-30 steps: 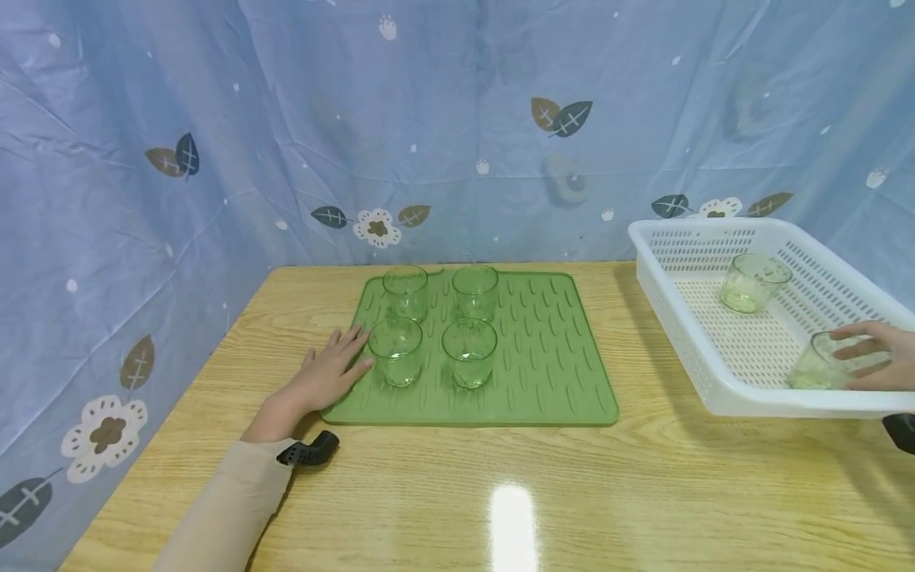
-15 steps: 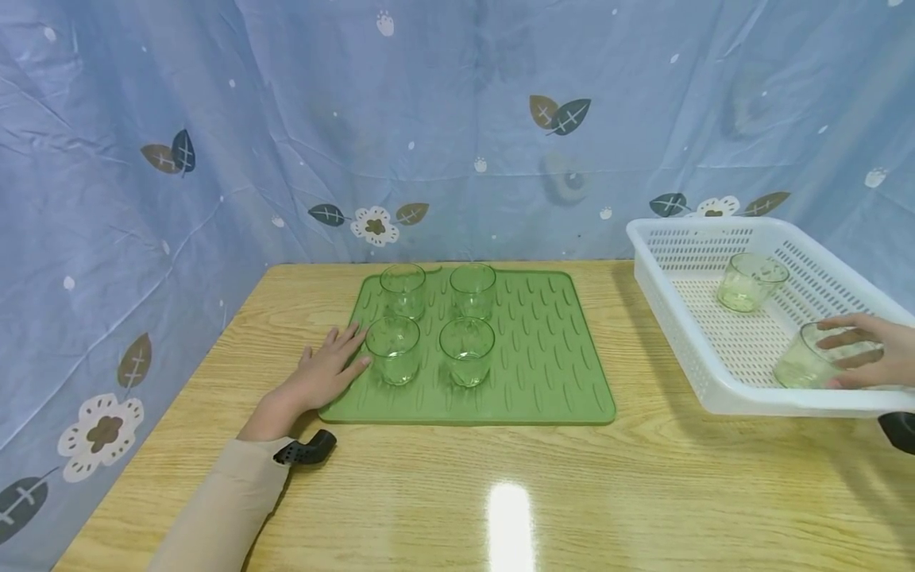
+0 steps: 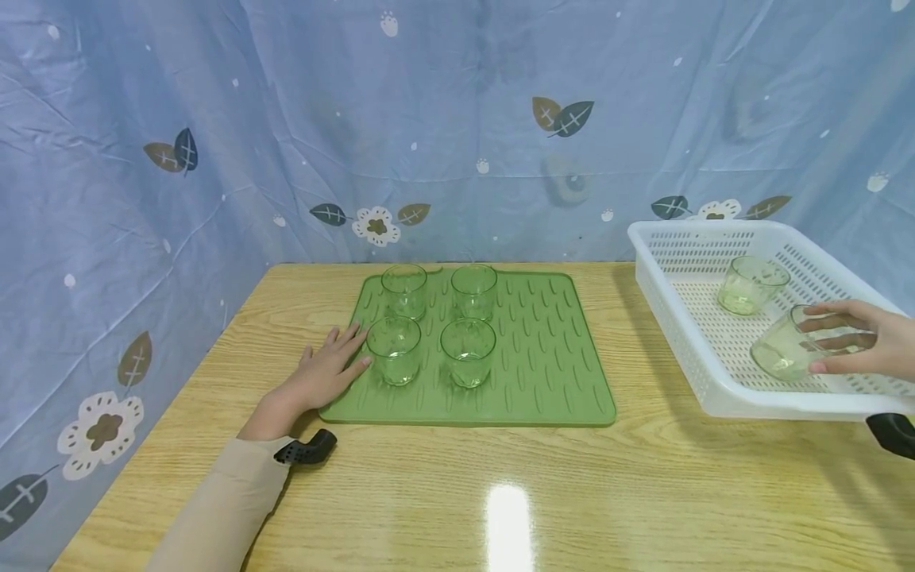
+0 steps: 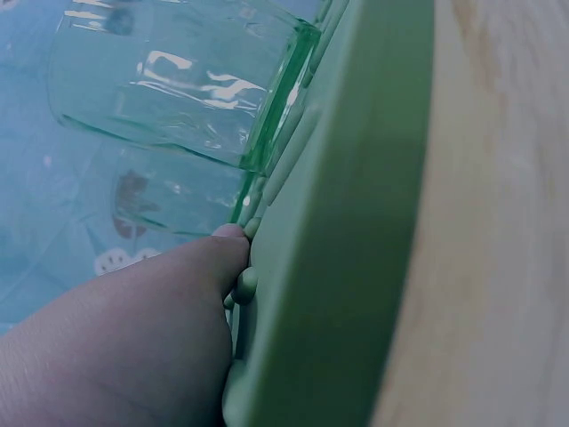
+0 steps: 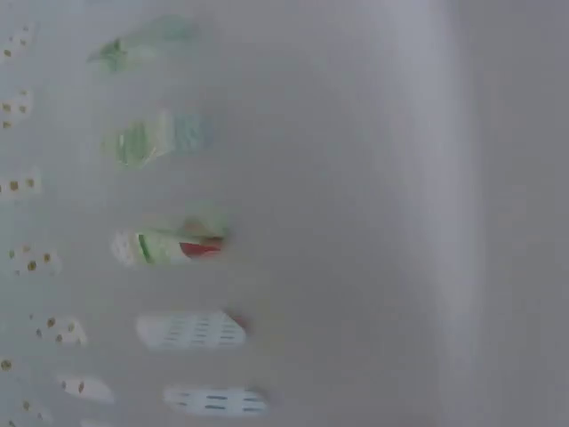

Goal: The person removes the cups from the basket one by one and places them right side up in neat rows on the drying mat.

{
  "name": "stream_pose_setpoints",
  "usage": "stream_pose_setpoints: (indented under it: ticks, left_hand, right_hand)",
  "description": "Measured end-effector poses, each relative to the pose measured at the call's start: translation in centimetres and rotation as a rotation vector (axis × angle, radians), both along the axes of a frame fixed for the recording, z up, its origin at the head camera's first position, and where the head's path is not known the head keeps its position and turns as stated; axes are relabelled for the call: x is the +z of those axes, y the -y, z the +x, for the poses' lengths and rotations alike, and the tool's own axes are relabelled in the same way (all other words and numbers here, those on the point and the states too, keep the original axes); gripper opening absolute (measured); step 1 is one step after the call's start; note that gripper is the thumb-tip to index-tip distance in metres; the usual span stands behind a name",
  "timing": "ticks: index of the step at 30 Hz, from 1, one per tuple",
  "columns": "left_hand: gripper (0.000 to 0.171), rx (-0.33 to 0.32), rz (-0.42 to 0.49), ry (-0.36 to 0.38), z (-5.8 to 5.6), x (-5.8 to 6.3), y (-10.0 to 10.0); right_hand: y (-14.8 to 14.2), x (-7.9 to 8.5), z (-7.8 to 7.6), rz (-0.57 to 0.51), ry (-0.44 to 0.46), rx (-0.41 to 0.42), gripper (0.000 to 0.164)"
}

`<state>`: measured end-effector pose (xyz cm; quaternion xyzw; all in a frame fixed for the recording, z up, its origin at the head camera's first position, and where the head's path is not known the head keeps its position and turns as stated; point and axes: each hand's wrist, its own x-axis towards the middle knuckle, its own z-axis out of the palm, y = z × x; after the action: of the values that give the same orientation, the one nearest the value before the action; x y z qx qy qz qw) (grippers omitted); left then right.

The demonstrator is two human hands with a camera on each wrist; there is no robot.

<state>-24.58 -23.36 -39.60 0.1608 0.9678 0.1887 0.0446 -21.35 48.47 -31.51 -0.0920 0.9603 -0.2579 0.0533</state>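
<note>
In the head view my right hand (image 3: 868, 342) grips a clear greenish glass tumbler (image 3: 775, 349), tilted, inside the white plastic basket (image 3: 675, 342). The basket's near wall (image 5: 338, 222) fills the right wrist view, and only bits of green glass show through its slots. My left hand (image 3: 322, 381) rests with straight fingers on the left edge of a green drying mat (image 3: 543, 349). Beside its fingertips stands an upright tumbler (image 3: 396, 361), one of several in two rows on the mat. The left wrist view has the thumb (image 4: 169, 302) against the mat, close to the glasses.
A second tumbler (image 3: 747, 290) leans toward the back of the basket. The basket stands right of the mat on a wooden table (image 3: 400, 492). A blue patterned curtain (image 3: 443, 143) borders the back and left side.
My right hand has moved left and slightly back within the basket, and the tumbler has gone with it, tilting more. My left hand stays in place on the mat.
</note>
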Motion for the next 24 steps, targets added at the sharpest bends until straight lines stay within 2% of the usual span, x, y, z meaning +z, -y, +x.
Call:
stream_pose_setpoints:
  ticks: [4,9,14,17,19,24]
  left_hand:
    - [0.069,-0.001,0.001,-0.004,0.0,0.1,0.0]
    - [0.069,-0.002,-0.003,-0.005,0.0,0.1,0.0]
    - [0.069,-0.001,-0.001,-0.002,0.0,0.1,0.0]
    - [0.069,0.001,0.001,-0.003,0.0,0.1,0.0]
    - [0.069,0.002,-0.001,0.0,0.0,0.0,0.0]
    - [0.069,0.003,0.0,0.001,0.0,-0.1,0.0]
  right_hand:
    - [0.5,0.2,-0.2,-0.021,-0.066,0.017,0.082]
    - [0.5,-0.1,-0.5,-0.053,-0.122,0.014,0.067]
    - [0.3,-0.7,-0.6,-0.117,-0.205,-0.023,0.07]
    - [0.6,-0.8,-0.3,-0.194,-0.248,-0.033,0.075]
    - [1.1,-0.7,0.1,-0.238,-0.278,-0.049,0.08]
    - [2.6,0.0,1.0,-0.326,-0.314,-0.055,0.078]
